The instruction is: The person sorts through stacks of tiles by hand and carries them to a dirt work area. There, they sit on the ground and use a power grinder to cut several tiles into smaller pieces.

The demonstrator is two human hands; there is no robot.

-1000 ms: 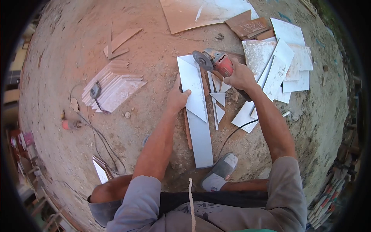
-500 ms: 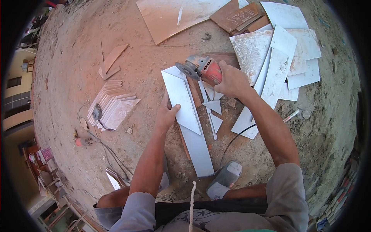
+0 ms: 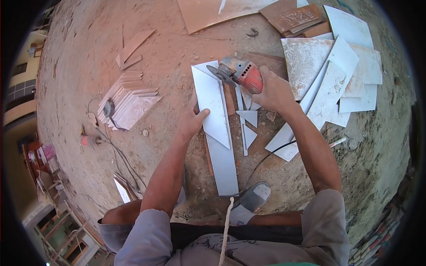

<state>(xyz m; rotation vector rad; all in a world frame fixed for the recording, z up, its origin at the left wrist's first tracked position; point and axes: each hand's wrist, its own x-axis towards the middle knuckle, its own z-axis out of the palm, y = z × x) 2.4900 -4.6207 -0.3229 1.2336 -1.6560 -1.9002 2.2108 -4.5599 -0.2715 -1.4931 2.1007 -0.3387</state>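
Observation:
My right hand (image 3: 274, 92) is wrapped round the red and grey body of an angle grinder (image 3: 249, 76). The grinder's disc (image 3: 220, 76) is at the upper right edge of a white cut tile piece (image 3: 212, 104); contact cannot be made out. That piece lies on a longer white tile strip (image 3: 222, 170). My left hand (image 3: 193, 119) grips the left edge of the white piece, thumb on top and fingers hidden beneath. Triangular white offcuts (image 3: 248, 117) lie on the soil right of the strip.
A row of cut tiles (image 3: 133, 104) leans at the left, with a small grey tool (image 3: 108, 107) on it. Near it lie a red tool (image 3: 91, 140) and cables. Large white tiles (image 3: 306, 62) are heaped at the upper right. My sandalled foot (image 3: 255, 199) is beside the strip.
The camera view has shifted, moving the ground and tiles within the picture. Both hands keep their holds, and the grinder stays near the upper end of the white piece.

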